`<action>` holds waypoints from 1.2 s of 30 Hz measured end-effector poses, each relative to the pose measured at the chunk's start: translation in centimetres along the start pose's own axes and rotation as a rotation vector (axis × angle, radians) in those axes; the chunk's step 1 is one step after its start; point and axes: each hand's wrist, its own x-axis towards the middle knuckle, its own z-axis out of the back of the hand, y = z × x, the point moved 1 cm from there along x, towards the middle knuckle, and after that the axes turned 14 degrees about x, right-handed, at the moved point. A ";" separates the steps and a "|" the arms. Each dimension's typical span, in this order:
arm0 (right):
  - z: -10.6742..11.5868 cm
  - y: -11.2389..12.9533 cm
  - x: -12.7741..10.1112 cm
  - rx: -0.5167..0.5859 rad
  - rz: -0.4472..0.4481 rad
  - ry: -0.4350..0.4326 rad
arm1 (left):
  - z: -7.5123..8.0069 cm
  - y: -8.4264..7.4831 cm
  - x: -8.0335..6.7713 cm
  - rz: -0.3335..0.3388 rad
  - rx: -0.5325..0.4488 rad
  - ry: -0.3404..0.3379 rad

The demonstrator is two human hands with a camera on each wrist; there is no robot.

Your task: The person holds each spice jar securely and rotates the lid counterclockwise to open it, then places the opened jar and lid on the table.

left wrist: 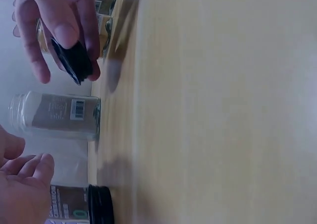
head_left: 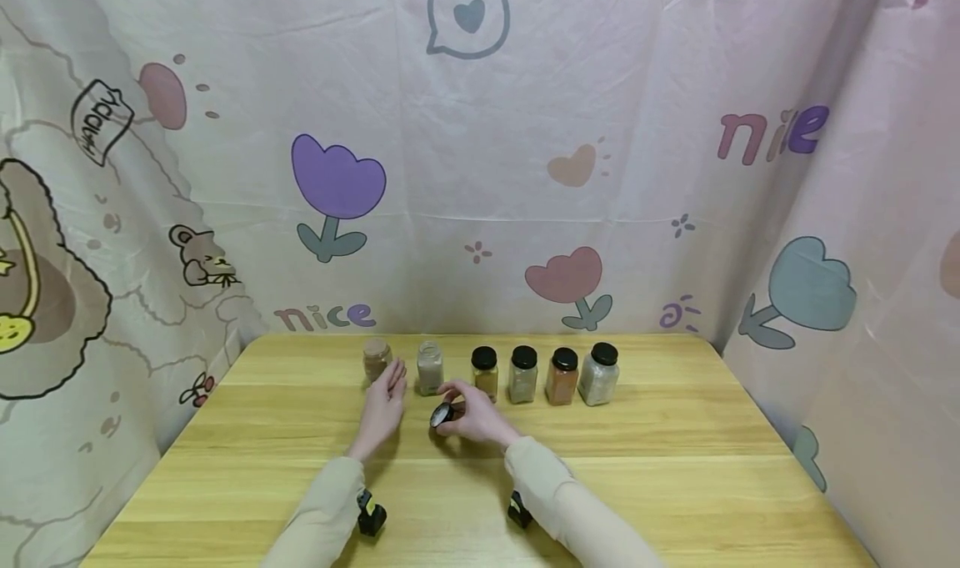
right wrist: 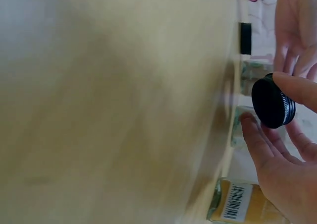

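My right hand (head_left: pixel 456 408) pinches a black screw lid (head_left: pixel 441 415) just above the table, in front of an uncapped glass jar (head_left: pixel 430 369) of pale powder. In the right wrist view the lid (right wrist: pixel 273 101) sits between thumb and fingers (right wrist: pixel 277 159). The left wrist view shows the same lid (left wrist: pixel 74 60) above the open jar (left wrist: pixel 57 116). My left hand (head_left: pixel 388 391) is held flat with straight fingers, holding nothing, next to a brown-filled jar (head_left: pixel 377 358). That jar (left wrist: pixel 67 211) has its black lid against the table.
Right of the open jar stand several capped spice jars in a row: yellow (head_left: pixel 485 374), grey (head_left: pixel 522 375), orange-brown (head_left: pixel 562 377) and whitish (head_left: pixel 599 374). The wooden table (head_left: pixel 660 476) is enclosed by patterned cloth at the back and on both sides.
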 end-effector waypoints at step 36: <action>-1.2 -0.1 2.0 -0.378 0.092 0.007 | 0.9 0.9 -1.0 0.091 -0.112 -0.006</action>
